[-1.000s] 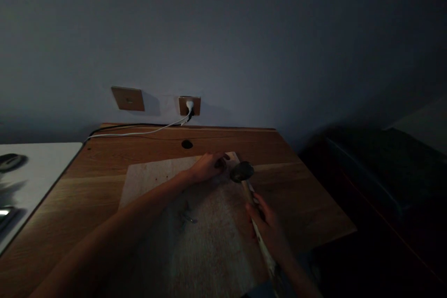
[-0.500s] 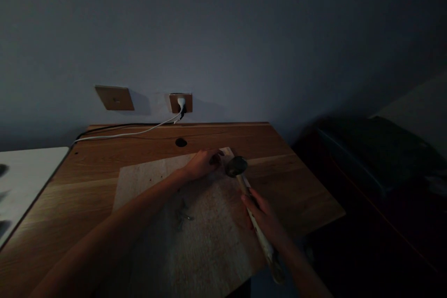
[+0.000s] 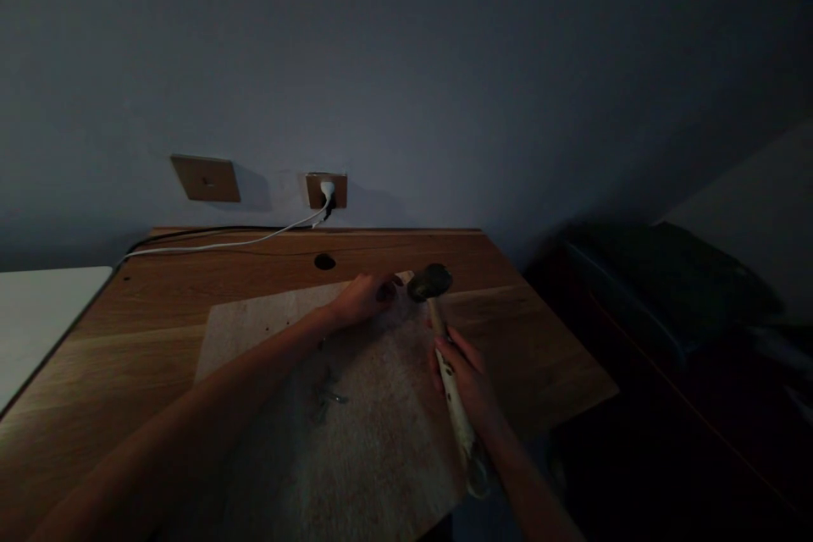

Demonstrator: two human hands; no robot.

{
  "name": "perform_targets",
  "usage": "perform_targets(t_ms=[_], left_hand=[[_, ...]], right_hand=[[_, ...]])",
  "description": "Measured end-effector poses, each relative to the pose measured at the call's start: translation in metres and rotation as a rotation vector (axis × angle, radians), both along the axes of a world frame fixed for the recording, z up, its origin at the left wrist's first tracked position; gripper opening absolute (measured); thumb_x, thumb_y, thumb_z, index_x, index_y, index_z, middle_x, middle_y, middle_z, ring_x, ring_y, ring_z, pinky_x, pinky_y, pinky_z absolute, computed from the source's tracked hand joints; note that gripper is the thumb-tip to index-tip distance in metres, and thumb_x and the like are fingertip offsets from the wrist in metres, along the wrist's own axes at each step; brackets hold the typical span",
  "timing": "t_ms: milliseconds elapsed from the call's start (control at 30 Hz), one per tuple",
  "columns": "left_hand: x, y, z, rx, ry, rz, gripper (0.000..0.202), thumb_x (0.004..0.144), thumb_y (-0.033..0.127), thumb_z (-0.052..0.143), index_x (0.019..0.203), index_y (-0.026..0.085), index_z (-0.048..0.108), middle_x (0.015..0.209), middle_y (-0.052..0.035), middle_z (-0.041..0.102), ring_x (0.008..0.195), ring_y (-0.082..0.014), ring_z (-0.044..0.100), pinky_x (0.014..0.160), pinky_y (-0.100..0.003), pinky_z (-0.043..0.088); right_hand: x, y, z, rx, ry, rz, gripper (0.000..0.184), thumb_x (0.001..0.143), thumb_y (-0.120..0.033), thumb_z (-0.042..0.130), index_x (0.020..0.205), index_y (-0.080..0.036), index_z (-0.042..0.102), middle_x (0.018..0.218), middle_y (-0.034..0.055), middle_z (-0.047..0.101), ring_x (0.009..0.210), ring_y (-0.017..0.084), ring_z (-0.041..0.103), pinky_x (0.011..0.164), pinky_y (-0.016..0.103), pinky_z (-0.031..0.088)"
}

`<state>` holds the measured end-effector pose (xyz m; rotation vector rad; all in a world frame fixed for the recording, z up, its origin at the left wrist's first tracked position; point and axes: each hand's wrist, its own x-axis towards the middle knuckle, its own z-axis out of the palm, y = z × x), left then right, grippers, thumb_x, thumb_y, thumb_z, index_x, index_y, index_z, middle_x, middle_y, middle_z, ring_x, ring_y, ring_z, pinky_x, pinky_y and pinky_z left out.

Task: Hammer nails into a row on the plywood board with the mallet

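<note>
My right hand [image 3: 467, 377] is wrapped round the pale, dark-spotted handle of a hammer [image 3: 452, 389]. Its dark, rounded head is up near the far right corner of a light wooden board [image 3: 381, 440]. Just left of that head, my left hand [image 3: 364, 298] rests at the board's far edge with thumb and fingers curled together. Whatever may be between those fingertips is too dark and small to make out. Several small shiny metal pieces, perhaps nails [image 3: 331, 396], lie loose on the board below my left forearm.
The board lies on a wooden table [image 3: 539, 347] against a grey wall. Behind it are a cable hole [image 3: 324, 262], a white cable [image 3: 254, 243] and a socket [image 3: 327, 190]. A white surface [image 3: 44, 313] stands at the left; a dark cushion-like bulk [image 3: 673, 288] is at the right.
The hammer head has risen slightly and turned, with its handle now more upright. My left hand stays at the same corner of the board. The whole view has shifted a little.
</note>
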<state>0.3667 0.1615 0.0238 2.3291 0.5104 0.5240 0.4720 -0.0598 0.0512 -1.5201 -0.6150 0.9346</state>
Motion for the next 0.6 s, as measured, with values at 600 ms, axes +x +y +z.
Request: perform_targets(t_ms=[600], left_hand=[[-0.002, 0.000, 0.003, -0.009, 0.002, 0.011, 0.037, 0.076, 0.009, 0.070, 0.112, 0.018, 0.070, 0.093, -0.0035, 0.078, 0.087, -0.0197, 0.074, 0.081, -0.028, 0.055]], right_hand=[[-0.001, 0.000, -0.015, 0.090, 0.085, 0.150, 0.047, 0.085, -0.051, 0.071, 0.121, -0.022, 0.065, 0.072, -0.0028, 0.057, 0.050, 0.010, 0.044, 0.044, 0.022, 0.034]])
